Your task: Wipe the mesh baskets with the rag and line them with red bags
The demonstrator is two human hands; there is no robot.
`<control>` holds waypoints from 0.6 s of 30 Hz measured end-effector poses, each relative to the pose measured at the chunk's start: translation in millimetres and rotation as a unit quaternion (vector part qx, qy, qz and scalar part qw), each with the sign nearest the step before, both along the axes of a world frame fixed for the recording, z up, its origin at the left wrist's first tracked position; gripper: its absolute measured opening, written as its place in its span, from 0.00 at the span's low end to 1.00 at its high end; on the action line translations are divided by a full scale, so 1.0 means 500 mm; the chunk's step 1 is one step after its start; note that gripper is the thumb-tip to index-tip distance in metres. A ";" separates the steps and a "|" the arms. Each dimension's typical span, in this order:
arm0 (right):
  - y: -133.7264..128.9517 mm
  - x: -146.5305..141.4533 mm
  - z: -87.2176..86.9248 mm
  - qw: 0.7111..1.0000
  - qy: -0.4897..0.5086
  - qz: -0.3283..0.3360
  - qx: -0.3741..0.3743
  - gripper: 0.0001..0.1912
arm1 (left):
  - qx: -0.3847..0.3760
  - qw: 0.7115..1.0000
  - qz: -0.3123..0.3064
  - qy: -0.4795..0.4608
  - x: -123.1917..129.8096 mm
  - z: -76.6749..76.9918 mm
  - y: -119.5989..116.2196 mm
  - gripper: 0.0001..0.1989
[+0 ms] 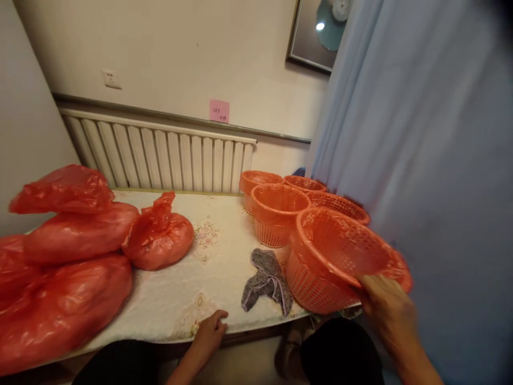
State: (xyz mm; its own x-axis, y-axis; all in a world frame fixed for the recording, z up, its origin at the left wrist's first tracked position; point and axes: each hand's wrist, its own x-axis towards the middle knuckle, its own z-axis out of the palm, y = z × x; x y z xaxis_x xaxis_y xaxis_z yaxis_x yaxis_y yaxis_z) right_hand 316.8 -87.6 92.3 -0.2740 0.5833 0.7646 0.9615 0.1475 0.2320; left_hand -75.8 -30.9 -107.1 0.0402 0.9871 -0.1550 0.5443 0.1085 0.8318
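Note:
My right hand [387, 305] is closed on the near rim of the large orange plastic basket [316, 283], which is lined with a thin red bag [401, 267]. Its fingertips are partly hidden behind the rim. My left hand [210, 332] hovers at the front edge of the bed [224, 291], fingers loosely bent and somewhat apart, with nothing visible in it. Between the two hands lies a crumpled grey cloth [266, 283] with pale edging, close to the large basket. Just behind that basket stands a smaller lined basket [276, 230].
Several filled red plastic bags [160, 243] are heaped on the left of the bed. More orange baskets [340, 206] stand at the back right, against a blue curtain [433, 160]. A white radiator [176, 160] runs along the wall behind.

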 end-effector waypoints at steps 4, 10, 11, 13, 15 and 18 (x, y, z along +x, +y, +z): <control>-0.052 0.000 0.053 0.998 0.022 0.052 0.035 0.10 | -0.001 0.999 0.016 -0.050 -0.002 0.014 -0.010 0.15; -0.075 -0.091 0.119 0.984 0.069 0.164 0.022 0.05 | -0.004 0.987 0.037 -0.154 0.002 0.060 -0.022 0.24; -0.066 -0.114 0.122 0.979 0.075 0.188 0.017 0.04 | 0.001 0.985 0.041 -0.168 -0.003 0.071 -0.023 0.25; -0.040 -0.163 0.120 0.967 0.084 0.239 0.002 0.03 | 0.022 0.977 0.055 -0.205 -0.017 0.097 -0.026 0.27; -0.008 -0.215 0.109 0.955 0.092 0.281 -0.018 0.04 | 0.047 0.961 0.080 -0.262 -0.038 0.128 -0.034 0.26; 0.039 -0.293 0.079 0.939 0.098 0.327 -0.049 0.07 | 0.089 0.928 0.135 -0.335 -0.070 0.179 -0.056 0.24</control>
